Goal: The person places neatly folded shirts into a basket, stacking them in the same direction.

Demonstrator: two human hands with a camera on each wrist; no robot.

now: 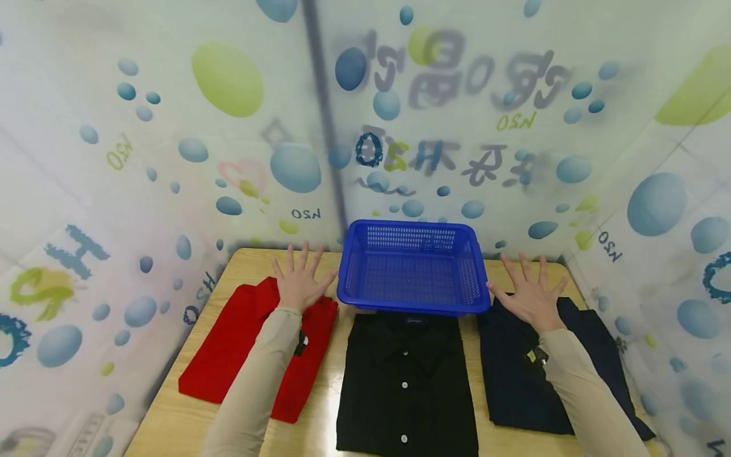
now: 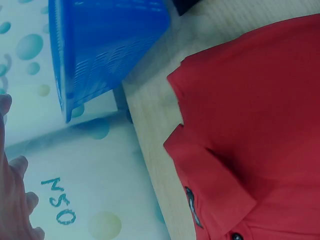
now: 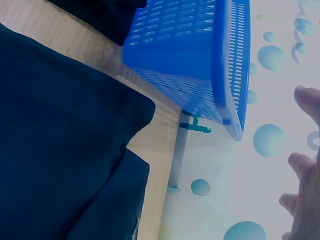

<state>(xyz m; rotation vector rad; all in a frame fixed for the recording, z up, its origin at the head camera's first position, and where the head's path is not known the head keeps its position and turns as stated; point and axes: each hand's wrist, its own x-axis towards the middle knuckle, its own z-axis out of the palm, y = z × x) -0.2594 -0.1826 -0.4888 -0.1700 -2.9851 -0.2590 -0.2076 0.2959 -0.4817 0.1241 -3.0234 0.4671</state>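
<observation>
My left hand (image 1: pixel 300 284), fingers straight and spread, hovers over the collar end of a folded red shirt (image 1: pixel 228 346). On the other side my right hand (image 1: pixel 531 297) is spread the same way above a folded dark navy garment (image 1: pixel 522 381). Neither hand holds anything. Between them a blue plastic basket (image 1: pixel 408 279) with perforated walls stands at the back of the table. In front of it lies a folded black shirt (image 1: pixel 407 381) with white buttons. In the left wrist view, the red shirt (image 2: pixel 260 115) shows its collar and a dark button.
All of this is on a light wooden table (image 1: pixel 165 422). White wall sheeting (image 1: pixel 365 209) with blue and green dots rises behind the table and along both sides. The basket (image 3: pixel 175 55) stands close to the back sheeting.
</observation>
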